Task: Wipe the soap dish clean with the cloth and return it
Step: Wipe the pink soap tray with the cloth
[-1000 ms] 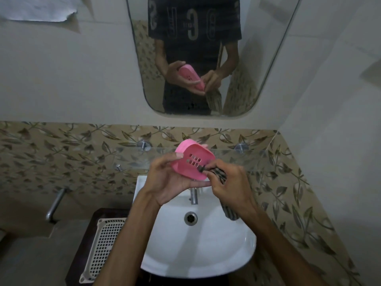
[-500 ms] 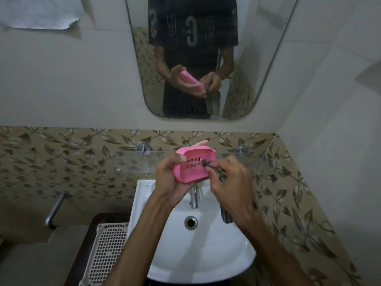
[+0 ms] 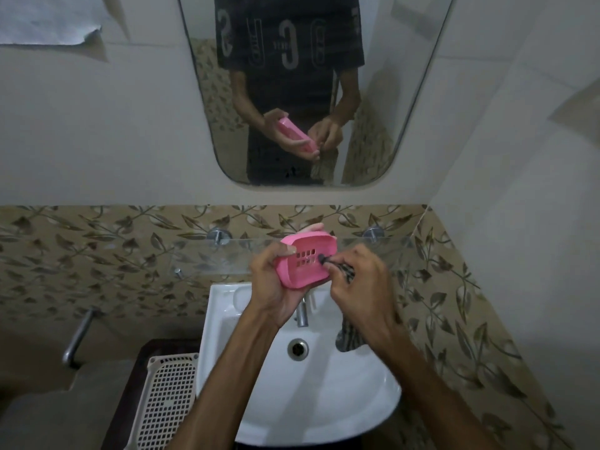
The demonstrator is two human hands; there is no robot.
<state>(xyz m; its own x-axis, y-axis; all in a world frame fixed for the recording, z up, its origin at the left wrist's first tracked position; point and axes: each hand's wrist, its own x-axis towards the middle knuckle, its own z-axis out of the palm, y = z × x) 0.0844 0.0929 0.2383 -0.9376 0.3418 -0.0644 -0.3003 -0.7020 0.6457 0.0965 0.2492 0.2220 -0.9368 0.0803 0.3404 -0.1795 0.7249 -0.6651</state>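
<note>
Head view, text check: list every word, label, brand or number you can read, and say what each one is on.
"S", "C": large pale letters on the dark T-shirt seen in the mirror, so mirrored; "S" appears reversed.
Other shirt print: rounded outlined shapes and small lettering between the big letters, too blurred to read.
Paper on the wall, top left: no readable text.
Soap dish, cloth, basin, basket: no text visible.
</note>
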